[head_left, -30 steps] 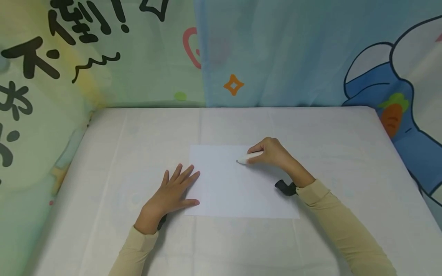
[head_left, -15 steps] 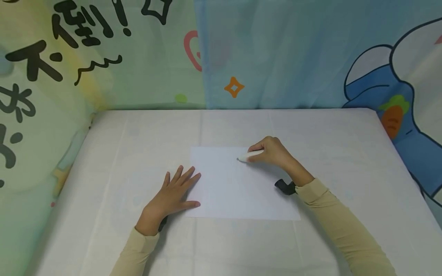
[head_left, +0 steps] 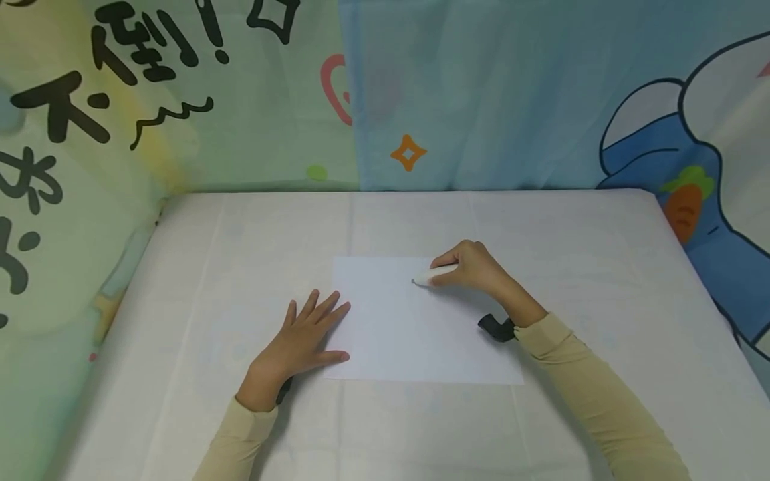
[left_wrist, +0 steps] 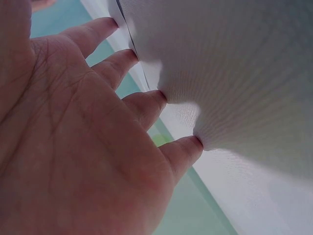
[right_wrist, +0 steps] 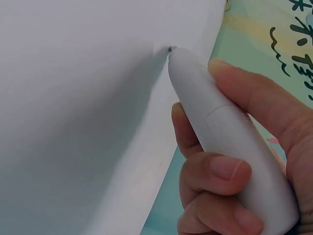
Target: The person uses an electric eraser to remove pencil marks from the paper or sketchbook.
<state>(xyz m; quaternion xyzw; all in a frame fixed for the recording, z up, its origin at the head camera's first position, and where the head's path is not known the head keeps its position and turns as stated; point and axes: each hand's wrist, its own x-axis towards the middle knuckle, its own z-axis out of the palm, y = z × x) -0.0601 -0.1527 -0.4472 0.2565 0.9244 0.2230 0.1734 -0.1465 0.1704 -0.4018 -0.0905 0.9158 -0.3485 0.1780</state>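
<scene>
A blank-looking white sheet of paper [head_left: 391, 334] lies on the white-covered table. My left hand [head_left: 297, 344] rests at its left edge, fingers spread and thumb stretched over the paper; in the left wrist view its fingertips [left_wrist: 198, 143] press the white surface. My right hand [head_left: 475, 265] grips a thick white pen-shaped tool [right_wrist: 234, 142] with a small dark tip. Thumb and fingers wrap its body in the right wrist view. The tip points left, at the upper middle of the sheet, touching it or just above; I cannot tell which.
White cloth [head_left: 240, 234] with faint creases covers the table. Behind and to the left hangs a printed curtain [head_left: 511, 100] with cartoon shapes and black characters. A black strap end [head_left: 498, 328] sticks out at the right wrist.
The tool's tip has shifted a little away from me on the sheet, then slightly back. The left hand stays in place; the whole view has dipped slightly.
</scene>
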